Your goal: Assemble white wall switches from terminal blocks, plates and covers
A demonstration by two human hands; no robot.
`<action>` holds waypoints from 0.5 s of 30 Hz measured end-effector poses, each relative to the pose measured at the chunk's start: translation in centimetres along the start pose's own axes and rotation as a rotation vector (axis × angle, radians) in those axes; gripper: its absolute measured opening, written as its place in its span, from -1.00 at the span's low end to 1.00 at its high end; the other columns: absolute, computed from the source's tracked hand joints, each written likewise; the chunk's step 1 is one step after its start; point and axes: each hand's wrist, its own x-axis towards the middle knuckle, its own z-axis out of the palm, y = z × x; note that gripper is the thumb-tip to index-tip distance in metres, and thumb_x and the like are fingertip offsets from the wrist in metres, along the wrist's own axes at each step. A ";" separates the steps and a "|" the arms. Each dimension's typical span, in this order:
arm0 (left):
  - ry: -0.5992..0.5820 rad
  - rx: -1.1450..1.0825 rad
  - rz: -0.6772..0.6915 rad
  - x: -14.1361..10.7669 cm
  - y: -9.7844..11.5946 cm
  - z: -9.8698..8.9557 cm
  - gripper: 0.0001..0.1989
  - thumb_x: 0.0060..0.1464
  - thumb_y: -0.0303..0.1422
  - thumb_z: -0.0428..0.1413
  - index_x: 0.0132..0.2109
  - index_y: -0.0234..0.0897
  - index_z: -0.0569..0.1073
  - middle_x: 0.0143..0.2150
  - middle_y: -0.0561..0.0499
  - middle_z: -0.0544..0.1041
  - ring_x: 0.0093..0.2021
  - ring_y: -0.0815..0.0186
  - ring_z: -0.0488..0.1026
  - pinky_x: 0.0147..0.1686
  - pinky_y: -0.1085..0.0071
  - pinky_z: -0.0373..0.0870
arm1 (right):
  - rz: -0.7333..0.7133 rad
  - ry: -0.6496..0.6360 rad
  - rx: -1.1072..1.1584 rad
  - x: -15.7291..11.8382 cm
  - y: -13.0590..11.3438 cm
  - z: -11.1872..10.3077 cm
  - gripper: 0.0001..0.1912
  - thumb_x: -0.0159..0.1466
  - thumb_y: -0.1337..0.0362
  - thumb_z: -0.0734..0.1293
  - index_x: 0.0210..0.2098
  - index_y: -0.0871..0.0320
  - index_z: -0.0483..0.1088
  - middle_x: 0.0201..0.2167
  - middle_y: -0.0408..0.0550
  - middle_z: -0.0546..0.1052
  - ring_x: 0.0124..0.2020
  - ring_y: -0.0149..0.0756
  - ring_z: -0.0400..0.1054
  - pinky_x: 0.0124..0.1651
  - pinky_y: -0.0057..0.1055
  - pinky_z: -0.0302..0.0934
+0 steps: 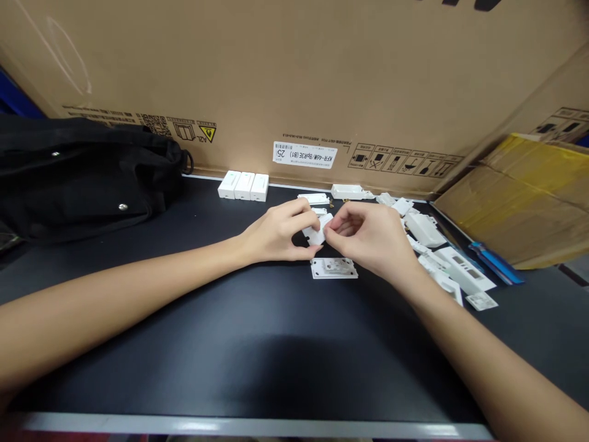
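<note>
White piece (318, 234), held in the fingers of the left hand (281, 230) just beyond the base plate (334, 268) on the bench (221, 331); fingers of the right hand (370, 233), drawn narrow, at the piece's right edge, grip unclear. Beyond the plate, leftward: three boxes (244, 186).

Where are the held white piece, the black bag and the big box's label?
White piece (316, 236): head view, on its flat face.
Black bag (87, 178): head view, on its side.
Label (305, 155): head view, near its middle.

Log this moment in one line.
left hand: holding white piece | right hand: at piece's edge | table: white plate nearer wearer, three white units in a row beyond
</note>
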 end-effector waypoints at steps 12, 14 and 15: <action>0.012 -0.015 -0.074 -0.3 -0.2 -0.1 -0.86 0.14 -0.36 0.26 -0.20 -0.25 0.44 -0.25 0.03 0.42 -0.33 0.37 0.41 -0.36 0.42 0.39 | -0.438 -0.148 -0.561 -1.0 -0.5 -0.4 -0.82 0.26 0.48 0.21 -0.32 0.14 0.41 -0.44 0.01 0.53 -0.49 -0.24 0.30 -0.41 -0.31 -0.05; 0.019 -0.003 -0.080 -0.3 -0.2 -0.1 -0.85 0.11 -0.38 0.27 -0.24 -0.26 0.43 -0.27 0.05 0.41 -0.36 0.39 0.39 -0.40 0.45 0.36 | -0.437 -0.200 -0.615 -1.1 -0.9 -0.5 -0.82 0.27 0.47 0.20 -0.30 0.14 0.42 -0.40 0.03 0.54 -0.49 -0.24 0.28 -0.42 -0.29 -0.13; 0.023 0.006 -0.078 -0.2 -0.2 -0.1 -0.84 0.10 -0.38 0.28 -0.24 -0.26 0.43 -0.28 0.06 0.40 -0.37 0.40 0.38 -0.41 0.46 0.35 | -0.423 -0.219 -0.616 -1.1 -1.0 -0.6 -0.83 0.28 0.45 0.21 -0.29 0.14 0.42 -0.39 0.03 0.55 -0.49 -0.23 0.29 -0.42 -0.29 -0.14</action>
